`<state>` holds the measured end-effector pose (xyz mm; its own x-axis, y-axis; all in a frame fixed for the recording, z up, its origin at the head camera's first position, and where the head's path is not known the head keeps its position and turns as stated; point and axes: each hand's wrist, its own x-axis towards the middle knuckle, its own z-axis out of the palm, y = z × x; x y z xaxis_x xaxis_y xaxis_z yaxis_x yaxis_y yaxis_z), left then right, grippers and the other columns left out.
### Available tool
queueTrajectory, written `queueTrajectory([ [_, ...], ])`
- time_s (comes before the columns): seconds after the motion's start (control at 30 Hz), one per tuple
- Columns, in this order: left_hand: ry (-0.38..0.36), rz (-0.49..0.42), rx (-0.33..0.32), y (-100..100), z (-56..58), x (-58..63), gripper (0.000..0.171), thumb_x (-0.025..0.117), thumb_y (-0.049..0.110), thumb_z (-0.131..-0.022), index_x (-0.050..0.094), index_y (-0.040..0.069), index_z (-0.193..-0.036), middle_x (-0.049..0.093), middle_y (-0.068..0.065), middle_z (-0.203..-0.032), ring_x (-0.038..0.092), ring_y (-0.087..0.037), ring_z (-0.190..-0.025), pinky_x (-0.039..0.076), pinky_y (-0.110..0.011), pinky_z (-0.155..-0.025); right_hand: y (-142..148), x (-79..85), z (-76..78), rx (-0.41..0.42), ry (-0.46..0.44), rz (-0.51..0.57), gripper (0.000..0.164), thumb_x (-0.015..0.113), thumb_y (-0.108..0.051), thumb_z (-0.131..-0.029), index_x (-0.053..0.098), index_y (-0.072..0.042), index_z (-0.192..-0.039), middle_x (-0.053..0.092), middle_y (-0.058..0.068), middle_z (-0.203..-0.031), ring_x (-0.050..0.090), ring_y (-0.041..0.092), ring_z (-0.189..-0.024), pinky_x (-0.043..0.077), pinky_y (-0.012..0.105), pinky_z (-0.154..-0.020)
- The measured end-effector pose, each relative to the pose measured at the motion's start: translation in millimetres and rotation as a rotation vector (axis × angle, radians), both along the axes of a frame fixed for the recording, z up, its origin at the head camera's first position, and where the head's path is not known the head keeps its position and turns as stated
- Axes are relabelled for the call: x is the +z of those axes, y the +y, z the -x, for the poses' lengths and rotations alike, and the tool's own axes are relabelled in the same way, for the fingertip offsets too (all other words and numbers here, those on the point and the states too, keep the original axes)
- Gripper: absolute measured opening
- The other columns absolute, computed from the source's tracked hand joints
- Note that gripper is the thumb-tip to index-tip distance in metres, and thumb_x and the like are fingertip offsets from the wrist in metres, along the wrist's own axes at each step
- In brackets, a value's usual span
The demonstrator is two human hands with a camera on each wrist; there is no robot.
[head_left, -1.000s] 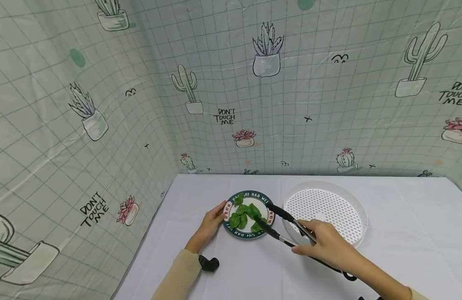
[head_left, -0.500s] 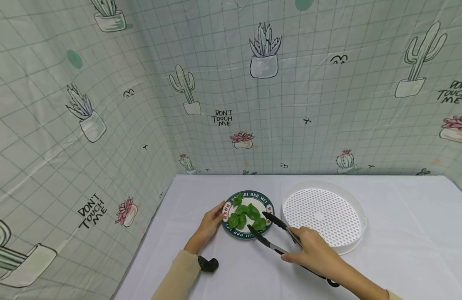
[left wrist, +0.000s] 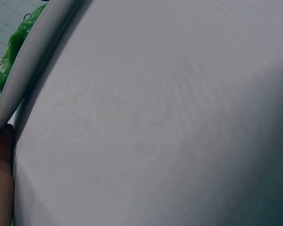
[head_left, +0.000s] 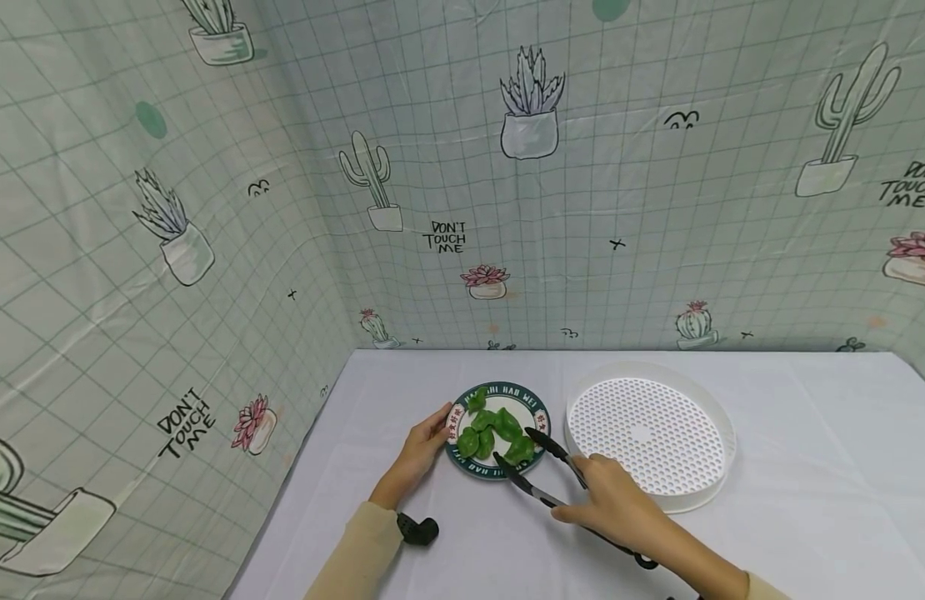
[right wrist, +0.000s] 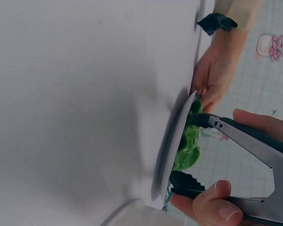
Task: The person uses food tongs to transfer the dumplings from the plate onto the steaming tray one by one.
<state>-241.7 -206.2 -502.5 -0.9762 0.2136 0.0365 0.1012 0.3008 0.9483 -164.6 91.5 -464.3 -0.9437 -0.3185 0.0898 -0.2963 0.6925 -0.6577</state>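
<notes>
My left hand (head_left: 421, 446) grips the left rim of a small round plate (head_left: 542, 408) with a green lettered border. In the left wrist view, fingertips (left wrist: 6, 139) meet at the edge of the plate (left wrist: 33, 52). Several green leaves (head_left: 484, 419) lie on it. My right hand (head_left: 616, 492) holds black-tipped metal tongs (head_left: 536, 492), thumb on one arm and fingers on the other. The tongs' tips are spread over the plate's near right part, either side of one leaf (head_left: 519, 451). In the right wrist view, the tongs (right wrist: 245, 146) straddle the leaves (right wrist: 188, 150).
Right of the plate stands a round white basket (head_left: 721, 408) with a perforated base, partly behind my right hand. A white cloth (head_left: 807, 467) covers the table. A cactus-print curtain (head_left: 582, 208) rises behind and on the left. A black strap piece (head_left: 417, 529) shows at my left wrist.
The tongs have shifted left and nearer to me, from overlapping the middle leaves to around the near right leaf. My left hand and the plate have stayed put.
</notes>
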Motion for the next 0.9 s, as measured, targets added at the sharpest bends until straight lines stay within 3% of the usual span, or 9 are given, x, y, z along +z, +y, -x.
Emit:
queueTrajectory([
  [0.27, -0.009, -0.009, -0.003, -1, 0.7, -0.7, 0.047, 0.045, -0.006, -0.102, 0.033, -0.016, -0.147, 0.031, -0.031, -0.153, 0.027, -0.045, -0.143, 0.023, -0.054, -0.117, -3, -0.7, 1.6, 0.001, 0.014, -0.005, 0.054, 0.091, -0.021, -0.067, 0.067, 0.014, -0.101, 0.059, 0.008, -0.074, 0.047, 0.016, -0.066, 0.041, 0.026, -0.050],
  [0.5, -0.007, -0.001, 0.009, -8, 17.6, -29.2, 0.048, 0.046, -0.002, -0.103, 0.034, -0.012, -0.149, 0.031, -0.027, -0.155, 0.029, -0.041, -0.143, 0.026, -0.051, -0.117, -6, 0.7, 2.3, 0.003, 0.002, 0.012, 0.060, 0.090, -0.020, -0.069, 0.065, 0.018, -0.110, 0.064, 0.012, -0.082, 0.049, 0.018, -0.071, 0.042, 0.029, -0.053],
  [0.63, -0.016, -0.017, 0.003, -9, 18.4, -31.3, 0.049, 0.046, -0.001, -0.104, 0.032, -0.011, -0.149, 0.030, -0.027, -0.155, 0.028, -0.041, -0.143, 0.026, -0.051, -0.117, -7, 0.6, 1.6, -0.010, -0.013, 0.014, 0.059, 0.090, -0.020, -0.069, 0.066, 0.016, -0.109, 0.067, 0.016, -0.091, 0.052, 0.018, -0.075, 0.048, 0.032, -0.058],
  [0.8, -0.032, -0.020, 0.003, -10, 18.3, -31.2, 0.049, 0.046, 0.000, -0.104, 0.032, -0.009, -0.150, 0.031, -0.025, -0.156, 0.028, -0.039, -0.144, 0.025, -0.049, -0.118, -8, 0.5, -0.2, -0.013, -0.034, 0.019, 0.055, 0.089, -0.018, -0.071, 0.066, 0.016, -0.108, 0.065, 0.013, -0.086, 0.053, 0.017, -0.073, 0.049, 0.031, -0.057],
  [0.9, -0.036, -0.006, 0.006, -10, 19.2, -31.5, 0.049, 0.046, 0.000, -0.104, 0.033, -0.008, -0.150, 0.031, -0.024, -0.156, 0.027, -0.038, -0.145, 0.025, -0.049, -0.118, -9, 0.5, -1.8, -0.012, -0.042, 0.031, 0.053, 0.088, -0.016, -0.072, 0.066, 0.016, -0.109, 0.056, 0.007, -0.075, 0.048, 0.016, -0.067, 0.042, 0.027, -0.050],
])
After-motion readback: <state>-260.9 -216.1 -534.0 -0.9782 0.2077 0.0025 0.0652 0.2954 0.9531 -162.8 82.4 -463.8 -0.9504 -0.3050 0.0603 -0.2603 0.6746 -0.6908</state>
